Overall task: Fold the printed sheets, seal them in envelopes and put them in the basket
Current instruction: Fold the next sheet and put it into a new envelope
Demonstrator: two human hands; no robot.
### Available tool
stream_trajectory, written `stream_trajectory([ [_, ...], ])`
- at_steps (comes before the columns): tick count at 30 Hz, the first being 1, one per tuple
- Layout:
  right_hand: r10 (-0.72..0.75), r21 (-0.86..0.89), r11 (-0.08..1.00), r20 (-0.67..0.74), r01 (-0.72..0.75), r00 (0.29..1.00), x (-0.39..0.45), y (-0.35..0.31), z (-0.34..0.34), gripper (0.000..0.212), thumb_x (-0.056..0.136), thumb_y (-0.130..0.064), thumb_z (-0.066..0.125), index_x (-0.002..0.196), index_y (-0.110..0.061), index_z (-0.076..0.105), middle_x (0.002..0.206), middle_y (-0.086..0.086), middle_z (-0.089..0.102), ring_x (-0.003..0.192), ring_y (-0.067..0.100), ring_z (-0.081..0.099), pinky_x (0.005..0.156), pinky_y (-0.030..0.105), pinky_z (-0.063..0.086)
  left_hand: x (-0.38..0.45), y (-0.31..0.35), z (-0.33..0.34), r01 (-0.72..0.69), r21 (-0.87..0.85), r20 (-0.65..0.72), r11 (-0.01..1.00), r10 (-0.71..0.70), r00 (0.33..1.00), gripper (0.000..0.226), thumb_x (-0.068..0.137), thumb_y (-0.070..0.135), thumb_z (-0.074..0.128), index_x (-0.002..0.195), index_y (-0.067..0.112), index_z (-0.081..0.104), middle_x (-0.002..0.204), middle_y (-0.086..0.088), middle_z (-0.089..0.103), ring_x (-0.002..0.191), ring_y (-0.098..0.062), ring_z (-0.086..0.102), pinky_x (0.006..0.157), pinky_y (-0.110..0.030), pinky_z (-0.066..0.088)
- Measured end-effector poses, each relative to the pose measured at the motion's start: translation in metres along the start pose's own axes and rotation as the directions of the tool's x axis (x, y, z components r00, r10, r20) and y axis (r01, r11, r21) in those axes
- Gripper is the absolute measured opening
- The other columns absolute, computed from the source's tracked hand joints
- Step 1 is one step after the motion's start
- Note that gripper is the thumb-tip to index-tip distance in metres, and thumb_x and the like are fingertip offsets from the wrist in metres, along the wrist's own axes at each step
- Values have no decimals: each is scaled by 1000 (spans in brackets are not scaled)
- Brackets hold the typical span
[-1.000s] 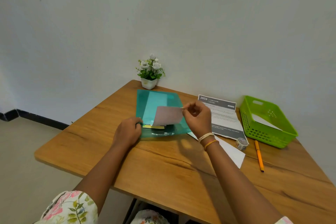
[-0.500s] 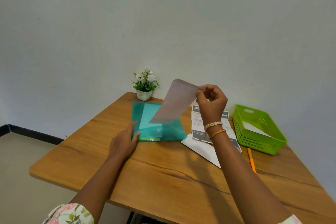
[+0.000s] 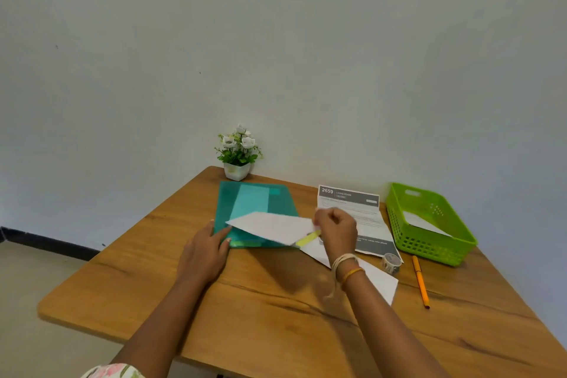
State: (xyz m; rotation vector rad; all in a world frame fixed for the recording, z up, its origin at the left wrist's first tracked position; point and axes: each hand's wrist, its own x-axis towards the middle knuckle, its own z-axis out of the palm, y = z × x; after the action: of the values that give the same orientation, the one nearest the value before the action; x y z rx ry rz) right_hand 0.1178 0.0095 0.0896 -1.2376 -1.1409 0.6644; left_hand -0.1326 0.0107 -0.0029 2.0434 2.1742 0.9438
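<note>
My right hand [image 3: 336, 232] grips a white envelope [image 3: 270, 227] by its right end and holds it nearly flat, low over the teal plastic folder [image 3: 254, 202]. A yellow strip [image 3: 308, 238] shows at the envelope's edge by my fingers. My left hand [image 3: 205, 252] rests flat on the folder's near left corner. A printed sheet [image 3: 362, 218] lies unfolded to the right of the folder. Another white envelope [image 3: 371, 279] lies on the table under my right wrist. The green basket [image 3: 435, 242] stands at the far right with a white envelope [image 3: 423, 221] inside.
A roll of patterned tape [image 3: 391, 262] and an orange pen [image 3: 420, 281] lie near the basket. A small potted plant [image 3: 237, 153] stands at the back against the wall. The wooden table [image 3: 276, 316] ends close on the left and near sides.
My right hand pulled the white envelope out of the folder, lifted it high, then brought it down low and flat over the folder. My left hand stayed on the folder.
</note>
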Motion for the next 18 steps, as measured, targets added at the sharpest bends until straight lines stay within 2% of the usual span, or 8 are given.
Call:
stream_trajectory([
  [3,100,-187,979,78,-84,992,-15,34,-3,9,80,-4,65,74,-10,66,72,2,63,70,14,58,61,19,47,0,-4,3,31,42,87,999,-35,996,55,98,54,29,148,32,33,157,-11,26,142,-26,29,111,-45,29],
  [8,226,-239,952,125,-192,966,-38,64,-3,20,81,0,63,92,-14,70,80,-6,65,78,6,61,79,21,51,-13,9,0,-60,166,59,984,51,997,71,88,64,18,151,32,24,162,-8,7,149,-25,5,116,-53,0],
  [10,235,-195,958,108,-211,966,-41,64,-1,20,80,0,66,93,-15,70,84,-5,66,83,9,62,81,23,52,-20,16,0,-141,65,29,988,139,990,69,89,62,24,147,28,35,160,-7,15,148,-24,12,117,-51,7],
  [12,265,-92,962,93,-257,960,-40,63,1,20,80,2,67,92,-15,68,85,-6,64,83,10,62,77,23,52,-30,31,-2,-118,-310,-13,943,120,993,55,93,52,39,139,23,49,152,-5,37,139,-20,35,111,-43,35],
  [13,301,-15,954,83,-301,950,-40,62,3,21,80,4,67,93,-13,67,86,-4,64,83,11,62,75,22,52,-36,41,-2,-60,-513,-40,856,46,998,45,96,44,46,134,21,53,142,-4,49,129,-16,47,100,-35,47],
  [15,414,203,885,69,-420,907,-37,60,7,21,80,8,66,92,-10,67,91,7,66,84,19,64,77,29,55,-42,67,-2,128,-749,-26,650,-222,975,29,98,28,52,124,17,56,120,-3,62,105,-12,61,76,-22,53],
  [17,550,424,735,84,-529,831,-34,57,10,22,81,11,63,91,-8,66,92,11,66,83,24,64,75,33,55,-39,89,1,342,-853,154,394,-436,887,27,97,23,55,122,12,52,105,-7,65,90,-19,66,68,-26,55],
  [18,599,484,672,88,-560,796,-33,55,11,22,82,12,62,91,-8,65,90,10,65,82,24,64,74,32,55,-36,97,4,424,-875,287,235,-455,843,29,97,23,55,122,10,50,102,-10,65,88,-22,67,70,-32,57],
])
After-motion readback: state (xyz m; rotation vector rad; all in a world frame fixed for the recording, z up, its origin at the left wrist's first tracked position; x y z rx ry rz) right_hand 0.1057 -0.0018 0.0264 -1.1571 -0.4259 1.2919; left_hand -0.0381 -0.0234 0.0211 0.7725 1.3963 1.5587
